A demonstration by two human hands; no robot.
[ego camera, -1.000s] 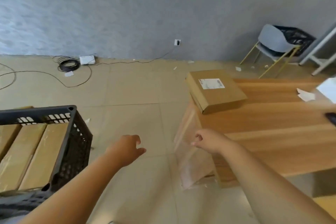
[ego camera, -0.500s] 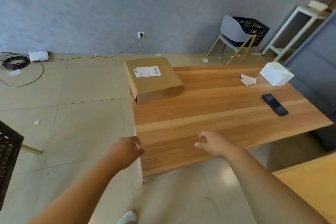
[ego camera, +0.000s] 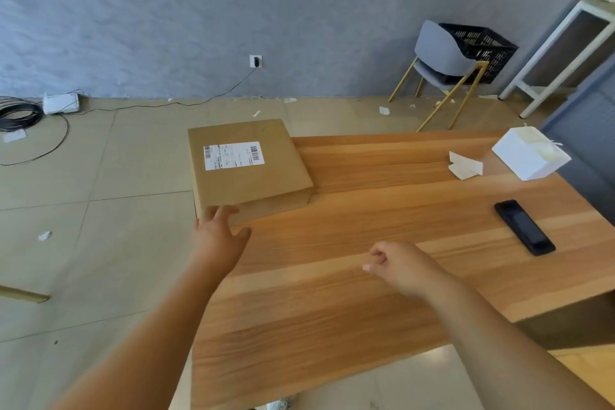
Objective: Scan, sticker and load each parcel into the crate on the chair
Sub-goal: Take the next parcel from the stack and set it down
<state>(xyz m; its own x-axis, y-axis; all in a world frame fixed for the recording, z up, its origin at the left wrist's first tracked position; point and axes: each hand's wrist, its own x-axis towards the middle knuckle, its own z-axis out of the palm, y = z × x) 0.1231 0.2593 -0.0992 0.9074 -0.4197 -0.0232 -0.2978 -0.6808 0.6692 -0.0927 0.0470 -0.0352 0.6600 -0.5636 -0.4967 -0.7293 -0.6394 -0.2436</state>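
Parcel [ego camera: 248, 163] right at left fingers [ego camera: 216, 216]

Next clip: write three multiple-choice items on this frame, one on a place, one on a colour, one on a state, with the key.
1. Where is the parcel? A. table's far left corner B. floor C. shelf
2. What colour is the crate? A. white B. black C. blue
3. What does the right hand hold? A. a phone B. a sticker C. nothing

Key: 1A, it lies on that corner. 2B, its mesh walls are black. 3C, the fingers are loosely curled and empty.
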